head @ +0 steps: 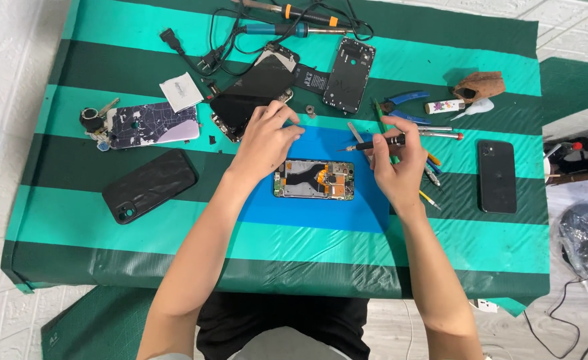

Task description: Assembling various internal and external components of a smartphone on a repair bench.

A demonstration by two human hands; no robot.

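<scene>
Here the right hand (395, 163) pinches a screwdriver (380, 142), tip pointing left. The left hand (266, 141) hovers half-curled, holding nothing, just above the opened phone (314, 179) on the blue mat (307, 213) mid-bench (74, 220).

L hand (265, 142) flat, fingers spread; R hand (396, 162) pinch grip closed.

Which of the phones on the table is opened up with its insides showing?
The phone on the blue mat, between both hands; the others show only dark backs or covers.
</scene>
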